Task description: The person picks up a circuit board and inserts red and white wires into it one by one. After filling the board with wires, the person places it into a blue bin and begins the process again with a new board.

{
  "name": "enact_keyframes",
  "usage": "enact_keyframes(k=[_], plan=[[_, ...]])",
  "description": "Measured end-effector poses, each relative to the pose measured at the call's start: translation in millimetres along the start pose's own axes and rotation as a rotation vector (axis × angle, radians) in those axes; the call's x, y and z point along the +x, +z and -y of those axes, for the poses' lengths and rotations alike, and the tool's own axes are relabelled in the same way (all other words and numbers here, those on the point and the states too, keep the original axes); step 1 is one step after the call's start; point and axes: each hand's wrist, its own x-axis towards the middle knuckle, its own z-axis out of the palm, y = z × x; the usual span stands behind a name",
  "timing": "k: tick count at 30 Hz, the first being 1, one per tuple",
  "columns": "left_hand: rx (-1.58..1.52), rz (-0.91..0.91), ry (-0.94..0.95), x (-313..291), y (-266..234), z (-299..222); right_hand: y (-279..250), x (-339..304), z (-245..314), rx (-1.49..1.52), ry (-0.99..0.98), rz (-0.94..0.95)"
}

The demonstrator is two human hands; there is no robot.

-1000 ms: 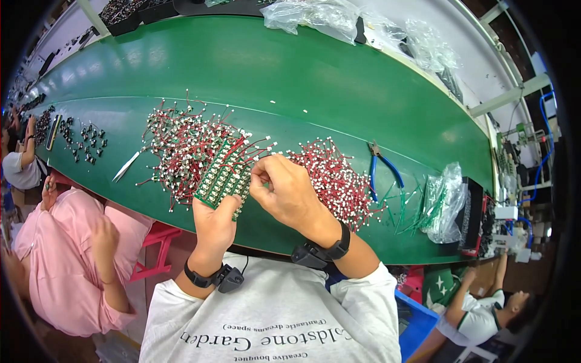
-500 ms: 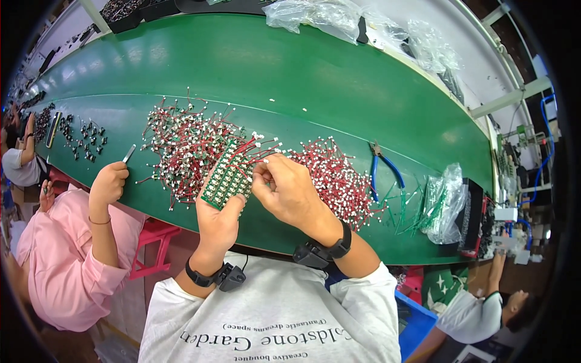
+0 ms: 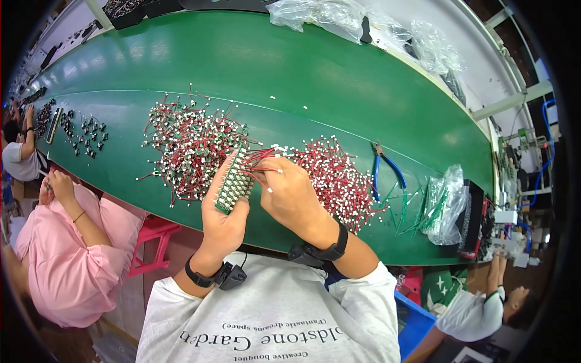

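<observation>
Circuit panel (image 3: pixel 235 186), green with rows of pale parts, is held over the near part of the worktop (image 3: pixel 290 69), between two heaps. It is clamped by the left hand (image 3: pixel 225 227) at its near end, apparently so that the far end and its red leads (image 3: pixel 259 161) are left free. The right hand (image 3: pixel 289 195) is curled among those leads; whether one is gripped or merely touched cannot be told, the fingertips being partly hidden. The left heap (image 3: pixel 190 145) and the right heap (image 3: pixel 339 184) appear to be set for a short reach on either side. Counted: one panel, two heaps, one pair of blue-handled pliers (image 3: pixel 387 166) laid to the right, and one clear bag (image 3: pixel 446 209) beyond the green strips (image 3: pixel 409 213). Leads, strips and heaped pieces are too tangled to be counted.
</observation>
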Motion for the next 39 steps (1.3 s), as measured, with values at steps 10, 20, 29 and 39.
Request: enact_keyframes(k=[10, 20, 29, 39], plan=[[-0.09, -0.369, 0.099, 16, -58, 4, -17, -11, -26, -0.015, -0.056, 0.127], [-0.226, -0.35, 0.016, 8, -70, 9, 15, -38, -40, -0.148, -0.108, 0.343], [-0.312, -0.325, -0.041, 6, -72, 7, 15, -39, -38, -0.151, -0.144, 0.475], [-0.401, -0.223, -0.055, 6, -46, 1, 8, 1, 8, 0.313, 0.084, 0.13]])
